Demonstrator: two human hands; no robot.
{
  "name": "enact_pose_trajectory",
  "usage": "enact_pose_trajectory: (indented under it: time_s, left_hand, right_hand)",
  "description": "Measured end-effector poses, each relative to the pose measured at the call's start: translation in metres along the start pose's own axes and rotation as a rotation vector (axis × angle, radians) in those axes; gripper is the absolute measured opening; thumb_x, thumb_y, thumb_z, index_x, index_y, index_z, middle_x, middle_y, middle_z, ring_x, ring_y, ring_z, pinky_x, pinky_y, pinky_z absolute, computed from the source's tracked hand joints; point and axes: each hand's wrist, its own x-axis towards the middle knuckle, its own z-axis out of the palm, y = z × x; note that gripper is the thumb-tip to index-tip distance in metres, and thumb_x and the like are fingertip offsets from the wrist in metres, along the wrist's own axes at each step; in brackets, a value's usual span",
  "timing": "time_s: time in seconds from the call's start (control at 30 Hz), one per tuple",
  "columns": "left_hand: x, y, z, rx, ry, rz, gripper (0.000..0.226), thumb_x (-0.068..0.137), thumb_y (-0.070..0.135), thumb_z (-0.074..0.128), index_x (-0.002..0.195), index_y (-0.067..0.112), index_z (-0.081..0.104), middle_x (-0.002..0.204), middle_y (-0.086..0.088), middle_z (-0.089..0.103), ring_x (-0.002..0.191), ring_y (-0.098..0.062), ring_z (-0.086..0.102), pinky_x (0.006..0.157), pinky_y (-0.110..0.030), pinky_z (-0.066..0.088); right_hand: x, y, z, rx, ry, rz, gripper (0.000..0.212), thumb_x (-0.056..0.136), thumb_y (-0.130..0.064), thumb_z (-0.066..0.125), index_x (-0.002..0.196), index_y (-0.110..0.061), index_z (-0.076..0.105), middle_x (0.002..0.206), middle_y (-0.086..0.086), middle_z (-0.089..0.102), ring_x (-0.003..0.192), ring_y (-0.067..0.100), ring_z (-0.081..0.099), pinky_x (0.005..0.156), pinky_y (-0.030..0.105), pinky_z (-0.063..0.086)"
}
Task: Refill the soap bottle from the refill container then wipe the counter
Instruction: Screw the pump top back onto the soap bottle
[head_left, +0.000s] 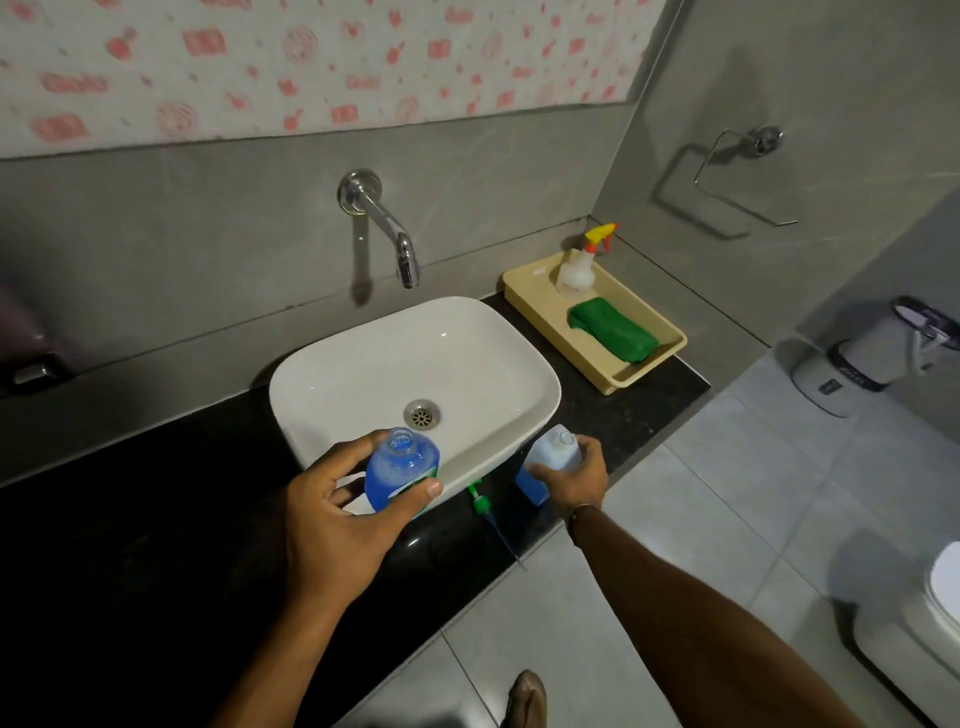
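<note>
Blue liquid soap fills most of the soap bottle (402, 470), which the left hand (332, 519) holds over the front edge of the white basin (363, 374). The bottle has no cap; its open neck points up and a little away from the person. The fingers of this hand are curled around the bottle, the thumb pressed on the side nearer to the camera, the other fingers on the far side.

To the right of the basin, the right hand (571, 480) grips the refill container (545, 462), a pale plastic container with blue liquid in its lower part. It stands near the front edge of the black granite counter (156, 519), and its small neck is also open. The thumb lies on its left face and the other fingers wrap around its right side; whether its base touches the counter, I cannot tell.

Between the two hands, the green pump head (480, 501) of the soap bottle lies flat on the counter, and its thin tube (504, 540) points toward the counter edge.

Further back on the right, a beige tray (649, 364) sits on the counter. Inside it there is a folded green cloth (613, 330), and behind the cloth a clear spray bottle (579, 270) with a yellow and red trigger stands upright. A chrome tap (387, 223) comes out of the grey wall above the basin.
</note>
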Motion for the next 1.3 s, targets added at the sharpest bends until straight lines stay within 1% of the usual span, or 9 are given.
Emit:
enact_pose_trajectory:
  time_s: [0.27, 0.37, 0.47, 0.57, 0.63, 0.73, 1.0, 1.17, 1.3]
  left_hand:
    - [0.001, -0.009, 0.009, -0.005, 0.005, -0.021, 0.055, 0.054, 0.040, 0.094, 0.105, 0.039, 0.074, 0.102, 0.021, 0.079, 0.099, -0.007, 0.076, 0.074, -0.020, 0.063]
    - [0.001, -0.007, 0.012, -0.004, 0.007, -0.017, 0.055, 0.054, 0.042, 0.094, 0.105, 0.040, 0.074, 0.102, 0.023, 0.078, 0.099, -0.006, 0.076, 0.074, -0.019, 0.062]
    - [0.001, -0.006, 0.014, 0.007, 0.005, -0.020, 0.055, 0.055, 0.042, 0.094, 0.107, 0.033, 0.076, 0.103, 0.022, 0.078, 0.099, -0.006, 0.076, 0.074, -0.018, 0.061]
    - [0.002, -0.010, 0.015, 0.020, 0.002, -0.021, 0.056, 0.056, 0.041, 0.095, 0.108, 0.030, 0.077, 0.103, 0.021, 0.079, 0.099, -0.009, 0.076, 0.075, -0.020, 0.062]
    - [0.001, -0.014, 0.016, 0.028, -0.002, -0.021, 0.057, 0.056, 0.042, 0.095, 0.108, 0.030, 0.077, 0.103, 0.020, 0.079, 0.100, -0.011, 0.077, 0.076, -0.021, 0.063]
    - [0.000, -0.021, 0.018, 0.036, 0.006, -0.021, 0.057, 0.056, 0.040, 0.096, 0.108, 0.029, 0.077, 0.105, 0.019, 0.079, 0.101, -0.012, 0.077, 0.076, -0.021, 0.062]
    - [-0.005, -0.019, 0.014, 0.057, 0.031, -0.050, 0.055, 0.057, 0.034, 0.099, 0.107, 0.026, 0.078, 0.103, 0.019, 0.079, 0.097, -0.012, 0.077, 0.072, -0.023, 0.063]
    - [-0.003, -0.003, 0.006, 0.052, 0.046, -0.068, 0.057, 0.056, 0.034, 0.099, 0.108, 0.025, 0.079, 0.103, 0.016, 0.080, 0.097, -0.011, 0.077, 0.071, -0.017, 0.060]
    - [0.007, 0.018, 0.005, 0.070, 0.041, -0.045, 0.052, 0.057, 0.026, 0.101, 0.103, 0.033, 0.079, 0.101, 0.018, 0.080, 0.096, -0.010, 0.077, 0.070, -0.019, 0.061]
  right_hand:
    - [0.004, 0.005, 0.004, 0.031, -0.036, -0.006, 0.078, 0.064, -0.007, 0.093, 0.123, -0.024, 0.046, 0.123, 0.002, 0.051, 0.112, 0.028, 0.053, 0.080, 0.040, 0.055]
    - [-0.009, 0.020, 0.004, -0.013, 0.030, 0.092, 0.093, 0.058, -0.013, 0.098, 0.131, -0.019, 0.041, 0.122, -0.001, 0.048, 0.109, 0.023, 0.051, 0.091, 0.045, 0.054]
    - [-0.039, 0.050, 0.015, -0.162, 0.053, 0.169, 0.059, 0.071, -0.021, 0.090, 0.113, -0.023, 0.049, 0.116, 0.001, 0.058, 0.099, 0.017, 0.059, 0.084, 0.037, 0.057]
    - [-0.055, 0.061, 0.038, -0.473, -0.097, -0.123, 0.023, 0.087, -0.034, 0.074, 0.099, -0.031, 0.055, 0.112, 0.000, 0.063, 0.094, 0.012, 0.060, 0.082, 0.032, 0.056]
    - [-0.052, 0.051, 0.057, -0.603, -0.193, -0.247, 0.025, 0.091, -0.039, 0.068, 0.113, -0.028, 0.060, 0.121, 0.000, 0.062, 0.107, 0.018, 0.062, 0.092, 0.037, 0.056]
    - [-0.037, 0.037, 0.082, -0.702, -0.298, -0.216, 0.045, 0.090, -0.043, 0.068, 0.128, -0.021, 0.059, 0.132, 0.006, 0.058, 0.118, 0.028, 0.060, 0.100, 0.043, 0.054]
    - [-0.042, 0.041, 0.069, -0.808, -0.415, -0.253, 0.026, 0.094, -0.031, 0.066, 0.118, -0.022, 0.067, 0.124, 0.006, 0.068, 0.112, 0.024, 0.066, 0.096, 0.042, 0.057]
    - [-0.076, -0.018, 0.005, -0.675, -0.397, -0.423, 0.025, 0.087, -0.035, 0.076, 0.111, -0.028, 0.073, 0.109, -0.009, 0.072, 0.102, 0.013, 0.069, 0.092, 0.040, 0.058]
    - [-0.120, -0.129, -0.054, -0.220, -0.370, -0.596, 0.020, 0.083, -0.035, 0.078, 0.102, -0.029, 0.075, 0.101, -0.012, 0.074, 0.090, 0.011, 0.072, 0.083, 0.038, 0.062]
